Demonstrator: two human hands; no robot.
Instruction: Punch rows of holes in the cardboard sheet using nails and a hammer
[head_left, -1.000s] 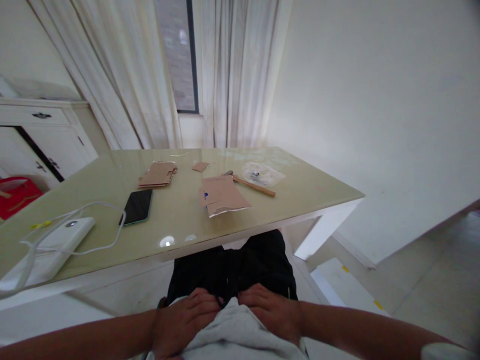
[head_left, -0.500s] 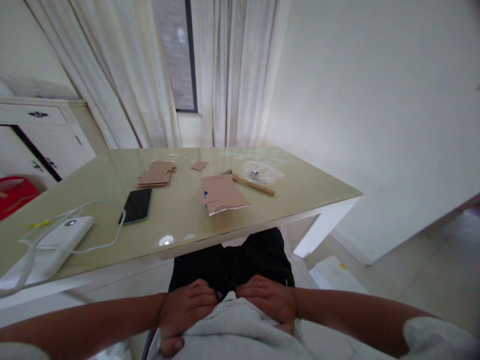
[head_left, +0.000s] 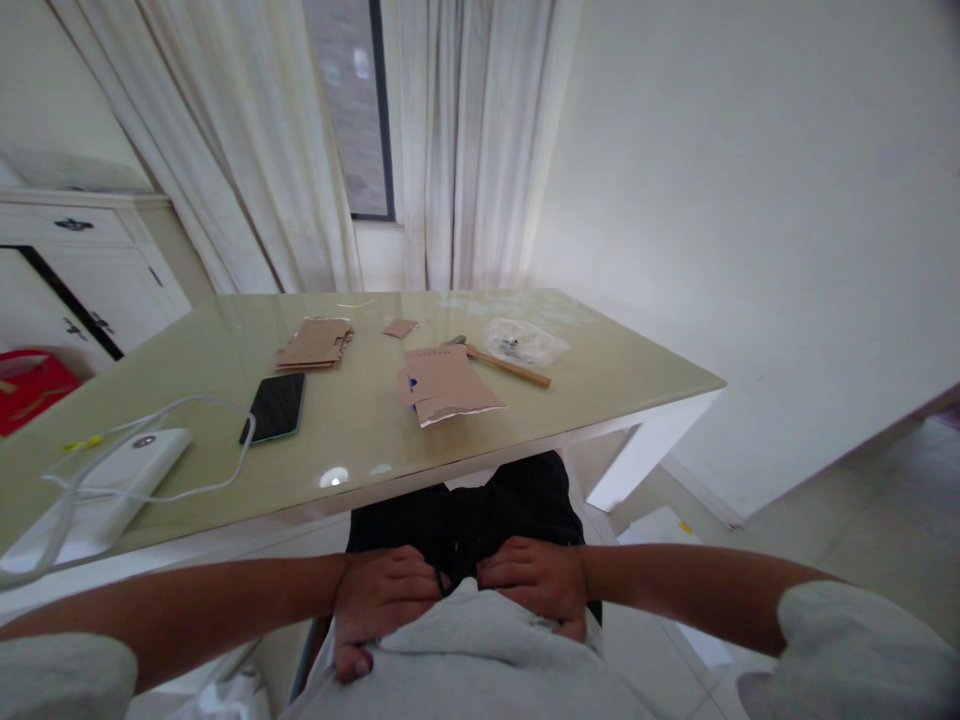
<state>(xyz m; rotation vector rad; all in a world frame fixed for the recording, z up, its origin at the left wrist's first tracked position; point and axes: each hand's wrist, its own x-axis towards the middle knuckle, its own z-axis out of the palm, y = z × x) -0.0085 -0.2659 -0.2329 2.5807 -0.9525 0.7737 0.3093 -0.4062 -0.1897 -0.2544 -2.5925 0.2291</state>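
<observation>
My left hand [head_left: 390, 598] lies against the front of my black trousers [head_left: 465, 510] and the grey shirt [head_left: 472, 660], palm down. Its thumb stands apart from the fingers, which point inward. Opposite it, my right hand [head_left: 536, 585] rests on the other side of the waist, its fingers bent slightly inward. Some fingertips are hidden by cloth, but I see nothing held in either hand. On the table ahead is a folded cardboard piece [head_left: 454, 385], partly covering a hammer [head_left: 510, 368] with a wooden handle.
A clear plastic bag [head_left: 525, 342] of small parts lies beyond the hammer. Stacked cardboard [head_left: 315, 343], a small cardboard scrap [head_left: 400, 328], a phone [head_left: 276, 407] and a white power strip [head_left: 135, 470] with a looping cable lie leftward on the table [head_left: 360, 420]. A wall stands right.
Both hands and forearms sit slightly higher in view, and the hands are a little closer to the table edge. The things on the table have not moved.
</observation>
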